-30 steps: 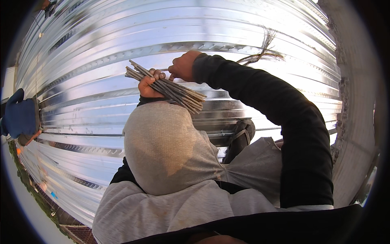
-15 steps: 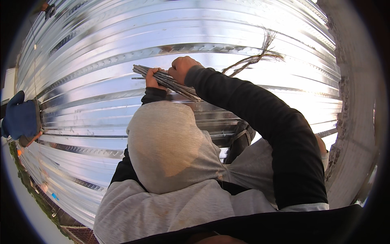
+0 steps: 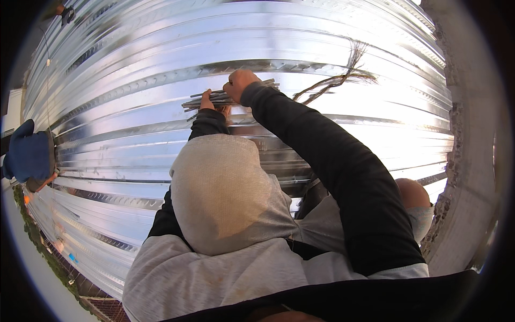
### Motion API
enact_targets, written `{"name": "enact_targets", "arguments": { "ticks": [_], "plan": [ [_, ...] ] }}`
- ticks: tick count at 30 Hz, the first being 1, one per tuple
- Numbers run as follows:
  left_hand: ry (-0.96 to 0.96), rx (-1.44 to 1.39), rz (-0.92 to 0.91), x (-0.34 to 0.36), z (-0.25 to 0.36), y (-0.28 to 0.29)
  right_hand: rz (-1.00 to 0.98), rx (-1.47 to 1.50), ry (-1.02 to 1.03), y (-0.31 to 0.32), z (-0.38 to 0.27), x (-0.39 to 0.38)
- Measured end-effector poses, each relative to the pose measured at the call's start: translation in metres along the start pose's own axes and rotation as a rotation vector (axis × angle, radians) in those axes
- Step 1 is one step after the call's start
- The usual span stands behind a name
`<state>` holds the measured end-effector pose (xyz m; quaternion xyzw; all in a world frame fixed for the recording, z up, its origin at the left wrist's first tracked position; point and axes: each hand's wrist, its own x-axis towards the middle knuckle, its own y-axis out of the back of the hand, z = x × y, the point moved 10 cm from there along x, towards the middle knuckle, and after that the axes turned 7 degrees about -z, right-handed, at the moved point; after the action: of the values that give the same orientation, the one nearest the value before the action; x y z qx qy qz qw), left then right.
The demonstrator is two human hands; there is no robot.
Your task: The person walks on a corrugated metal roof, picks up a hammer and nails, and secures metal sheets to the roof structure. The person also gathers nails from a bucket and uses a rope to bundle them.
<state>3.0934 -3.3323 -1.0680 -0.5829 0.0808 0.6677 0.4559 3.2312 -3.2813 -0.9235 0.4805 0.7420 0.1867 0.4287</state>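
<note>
A bundle of thin grey rods (image 3: 195, 103) lies across my left hand (image 3: 207, 100), whose fingers wrap round it from below. My right hand (image 3: 241, 85) is closed against the top of the bundle, with thumb and fingers pinched together. What sits inside that pinch is hidden. The rods' left ends fan out a little, and their right ends (image 3: 272, 84) show beyond my right wrist. To the right, a bunch of dark thin wires (image 3: 335, 80), frayed at its far end, lies on the ribbed metal sheeting (image 3: 155, 70).
Shiny ribbed sheeting spreads all round me. At the left a person in a blue top (image 3: 31, 155) is bent over. Another person's foot (image 3: 67, 15) shows at the far left. A rough concrete edge (image 3: 461, 161) runs down the right side. My bent knees are below my hands.
The rod bundle has turned, so its right end now points up instead of down. My left hand has turned with it, and my right hand has shifted slightly.
</note>
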Motion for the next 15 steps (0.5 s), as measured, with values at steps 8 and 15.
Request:
{"name": "enact_targets", "arguments": {
  "ticks": [8, 15],
  "plan": [
    [0.24, 0.324, -0.258, -0.118, 0.012, -0.013, -0.052, 0.001, 0.07, -0.011, 0.005, 0.003],
    [-1.264, 2.016, -0.455, -0.109, 0.016, -0.091, -0.013, -0.133, 0.255, -0.006, -0.012, 0.006]
  ]
}}
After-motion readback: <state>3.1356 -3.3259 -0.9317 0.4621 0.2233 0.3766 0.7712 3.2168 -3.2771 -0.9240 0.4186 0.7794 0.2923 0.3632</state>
